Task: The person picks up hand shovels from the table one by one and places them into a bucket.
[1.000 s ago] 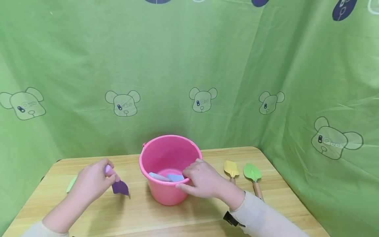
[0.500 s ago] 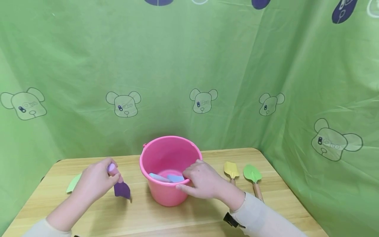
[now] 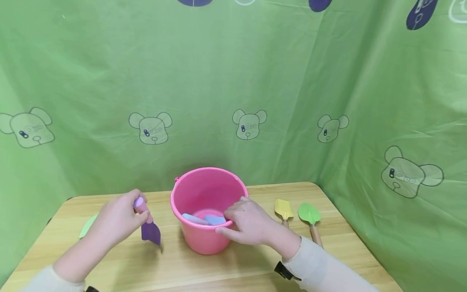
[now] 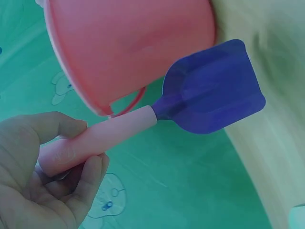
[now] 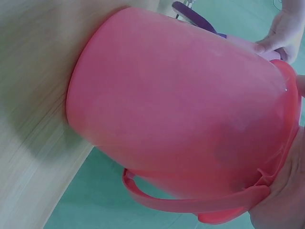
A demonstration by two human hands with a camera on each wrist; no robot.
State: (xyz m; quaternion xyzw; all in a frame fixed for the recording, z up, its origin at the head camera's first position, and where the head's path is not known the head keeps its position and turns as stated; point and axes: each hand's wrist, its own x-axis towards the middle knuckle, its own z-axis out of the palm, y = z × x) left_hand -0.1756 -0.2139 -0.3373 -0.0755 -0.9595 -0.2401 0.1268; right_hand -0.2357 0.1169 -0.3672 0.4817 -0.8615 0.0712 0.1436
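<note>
My left hand (image 3: pixel 118 219) pinches a toy shovel by its pink handle (image 4: pixel 114 133), thumb on one side and fingers on the other. Its purple blade (image 3: pixel 151 234) points down over the table, left of the pink bucket (image 3: pixel 204 241). With my right hand (image 3: pixel 251 223) I grip the bucket's near right rim, fingers inside and thumb outside. The bucket stands upright, its pink handle (image 5: pixel 186 205) hanging down against its side. Inside lie a pale blue and pink piece (image 3: pixel 195 219) and a light blue piece (image 3: pixel 215 220), partly hidden by the rim.
Right of the bucket, a yellow shovel (image 3: pixel 283 209) and a green shovel (image 3: pixel 309 213) with wooden handles lie on the wooden table (image 3: pixel 197 271). A pale green piece (image 3: pixel 87 226) lies partly behind my left hand. Green curtain (image 3: pixel 204 81) encloses the back and sides.
My left hand has shifted slightly right, and the purple shovel has tipped steeper, blade down. The right hand and bucket hold still.
</note>
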